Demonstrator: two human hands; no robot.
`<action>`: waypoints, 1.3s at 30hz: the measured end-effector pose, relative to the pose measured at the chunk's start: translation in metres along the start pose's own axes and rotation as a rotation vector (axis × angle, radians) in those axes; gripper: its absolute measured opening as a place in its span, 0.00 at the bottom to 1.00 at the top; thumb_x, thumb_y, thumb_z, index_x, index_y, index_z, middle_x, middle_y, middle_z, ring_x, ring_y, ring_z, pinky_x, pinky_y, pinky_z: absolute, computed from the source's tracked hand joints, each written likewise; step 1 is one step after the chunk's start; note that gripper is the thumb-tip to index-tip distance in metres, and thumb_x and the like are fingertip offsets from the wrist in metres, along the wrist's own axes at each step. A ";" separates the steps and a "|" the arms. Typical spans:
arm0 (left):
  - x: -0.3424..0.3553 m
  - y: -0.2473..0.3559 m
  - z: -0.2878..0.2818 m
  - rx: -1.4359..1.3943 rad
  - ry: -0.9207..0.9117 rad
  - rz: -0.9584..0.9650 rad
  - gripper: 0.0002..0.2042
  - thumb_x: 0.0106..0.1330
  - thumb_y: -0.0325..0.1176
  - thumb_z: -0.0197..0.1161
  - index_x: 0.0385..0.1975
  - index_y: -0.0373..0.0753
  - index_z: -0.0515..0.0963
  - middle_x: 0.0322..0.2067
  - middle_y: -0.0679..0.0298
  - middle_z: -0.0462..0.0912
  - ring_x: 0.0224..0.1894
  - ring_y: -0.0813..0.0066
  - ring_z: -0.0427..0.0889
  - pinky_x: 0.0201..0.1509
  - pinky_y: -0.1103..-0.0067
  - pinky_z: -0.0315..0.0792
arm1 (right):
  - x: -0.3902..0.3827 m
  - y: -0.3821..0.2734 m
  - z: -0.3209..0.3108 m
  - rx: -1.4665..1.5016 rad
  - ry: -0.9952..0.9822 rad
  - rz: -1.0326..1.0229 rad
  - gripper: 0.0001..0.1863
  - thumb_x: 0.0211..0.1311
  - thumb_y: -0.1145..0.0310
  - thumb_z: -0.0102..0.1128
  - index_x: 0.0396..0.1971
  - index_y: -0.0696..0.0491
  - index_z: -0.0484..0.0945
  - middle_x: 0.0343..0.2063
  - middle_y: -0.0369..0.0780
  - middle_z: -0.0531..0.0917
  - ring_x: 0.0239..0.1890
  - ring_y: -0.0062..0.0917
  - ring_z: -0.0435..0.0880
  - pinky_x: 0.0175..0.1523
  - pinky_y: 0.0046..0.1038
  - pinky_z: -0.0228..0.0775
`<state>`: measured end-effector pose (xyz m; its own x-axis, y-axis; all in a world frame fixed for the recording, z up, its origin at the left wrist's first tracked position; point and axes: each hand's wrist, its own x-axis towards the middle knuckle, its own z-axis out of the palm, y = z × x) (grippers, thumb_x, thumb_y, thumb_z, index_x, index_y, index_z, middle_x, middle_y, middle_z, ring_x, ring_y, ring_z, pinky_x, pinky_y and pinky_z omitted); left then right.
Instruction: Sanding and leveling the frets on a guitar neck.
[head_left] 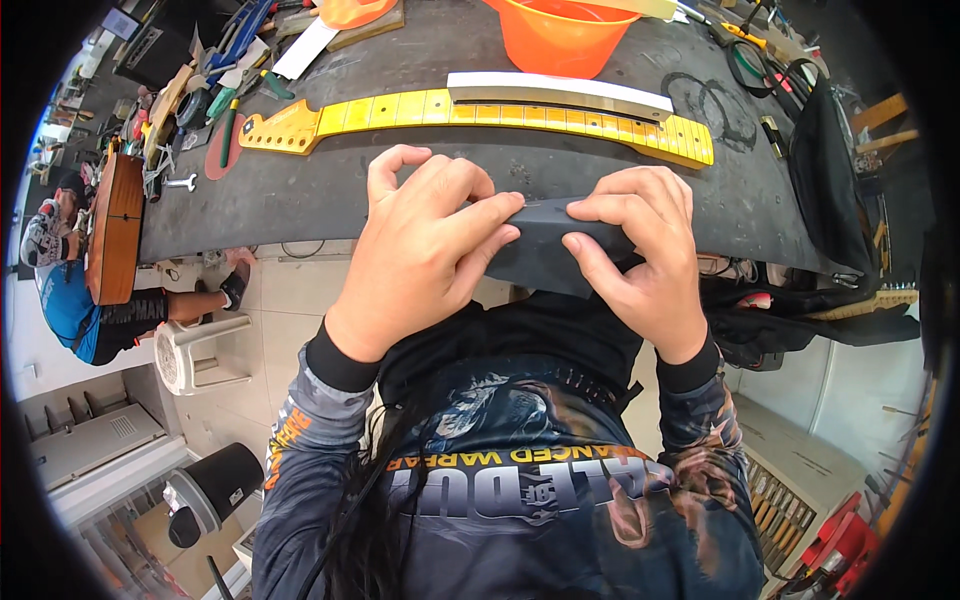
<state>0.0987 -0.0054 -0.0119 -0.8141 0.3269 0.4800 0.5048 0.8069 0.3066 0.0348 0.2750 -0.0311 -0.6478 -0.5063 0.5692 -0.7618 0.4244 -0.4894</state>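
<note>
Close to the bench's near edge, a dark grey sheet of sandpaper (540, 250) is held between my two hands, bent along its upper edge. My left hand (410, 255) pinches its left end between thumb and fingers. At the right end, my right hand (650, 245) grips it with the thumb below and the fingers above. Just beyond my hands lies a yellow maple guitar neck (385, 109), headstock to the left. A long white straight bar (560, 93) rests along the right part of its fretboard.
An orange bucket (560, 42) stands behind the neck on the dark bench (300, 205). Tools, including a wrench (180, 183), crowd the left side. A black bag (830, 190) hangs over the right edge. At left, another person holds an acoustic guitar (115, 230) near a white stool (200, 352).
</note>
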 end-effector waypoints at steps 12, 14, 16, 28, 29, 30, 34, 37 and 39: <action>0.007 0.002 0.011 -0.183 0.008 -0.159 0.29 0.69 0.34 0.88 0.71 0.43 0.89 0.55 0.60 0.94 0.53 0.59 0.93 0.78 0.55 0.74 | -0.006 0.005 0.004 -0.027 0.026 -0.063 0.16 0.58 0.73 0.90 0.45 0.46 0.93 0.47 0.34 0.89 0.56 0.40 0.87 0.70 0.47 0.70; 0.007 0.004 0.015 -0.063 0.089 -0.003 0.23 0.69 0.33 0.88 0.64 0.44 0.92 0.52 0.63 0.94 0.52 0.60 0.93 0.78 0.54 0.73 | -0.008 0.005 0.004 -0.004 0.033 -0.012 0.16 0.58 0.73 0.89 0.45 0.46 0.93 0.47 0.34 0.89 0.56 0.39 0.87 0.70 0.47 0.70; 0.002 0.005 0.023 -0.076 0.068 0.045 0.14 0.68 0.31 0.88 0.51 0.45 0.93 0.46 0.67 0.93 0.52 0.63 0.92 0.79 0.52 0.72 | -0.008 0.002 0.001 -0.013 0.018 -0.006 0.16 0.59 0.72 0.89 0.45 0.46 0.93 0.47 0.34 0.89 0.57 0.39 0.86 0.70 0.47 0.70; 0.005 0.013 0.020 -0.071 0.023 0.071 0.11 0.67 0.27 0.85 0.45 0.46 0.91 0.42 0.69 0.91 0.51 0.66 0.93 0.83 0.47 0.69 | -0.010 0.000 -0.004 -0.090 -0.028 -0.073 0.12 0.60 0.70 0.89 0.40 0.44 0.93 0.44 0.29 0.91 0.55 0.35 0.88 0.72 0.48 0.68; 0.010 0.017 0.020 -0.079 0.014 0.066 0.10 0.68 0.27 0.85 0.45 0.45 0.91 0.43 0.68 0.91 0.52 0.65 0.93 0.84 0.46 0.69 | -0.009 -0.001 -0.005 -0.093 -0.025 -0.069 0.12 0.60 0.70 0.88 0.40 0.44 0.92 0.44 0.29 0.91 0.56 0.34 0.88 0.72 0.48 0.68; 0.013 0.018 0.022 -0.080 0.027 0.088 0.10 0.68 0.27 0.85 0.45 0.45 0.91 0.43 0.68 0.91 0.52 0.65 0.93 0.84 0.46 0.69 | -0.009 0.000 -0.005 -0.101 -0.040 -0.053 0.11 0.60 0.69 0.87 0.39 0.44 0.91 0.44 0.29 0.91 0.57 0.34 0.88 0.73 0.49 0.68; 0.011 0.019 0.033 -0.056 0.024 0.097 0.09 0.67 0.28 0.83 0.42 0.45 0.88 0.42 0.69 0.89 0.51 0.68 0.92 0.85 0.45 0.69 | -0.014 0.003 0.004 -0.074 -0.056 -0.048 0.10 0.63 0.67 0.87 0.40 0.43 0.91 0.46 0.28 0.91 0.58 0.34 0.88 0.73 0.49 0.68; 0.011 0.022 0.032 -0.088 0.026 0.134 0.09 0.68 0.26 0.82 0.41 0.44 0.88 0.41 0.69 0.89 0.51 0.68 0.92 0.84 0.45 0.70 | -0.017 0.000 -0.006 0.000 -0.091 0.012 0.12 0.64 0.68 0.88 0.43 0.45 0.91 0.47 0.31 0.91 0.59 0.36 0.87 0.75 0.49 0.67; 0.011 0.024 0.032 -0.112 -0.008 0.112 0.08 0.68 0.25 0.81 0.41 0.43 0.88 0.41 0.68 0.89 0.52 0.68 0.92 0.84 0.45 0.71 | -0.023 -0.002 -0.012 0.006 -0.066 0.035 0.12 0.65 0.69 0.88 0.43 0.45 0.91 0.47 0.32 0.91 0.58 0.36 0.87 0.75 0.48 0.67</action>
<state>0.0931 0.0332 -0.0255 -0.7529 0.4159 0.5101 0.6211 0.7053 0.3418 0.0511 0.2944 -0.0353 -0.6724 -0.5393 0.5070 -0.7382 0.4387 -0.5125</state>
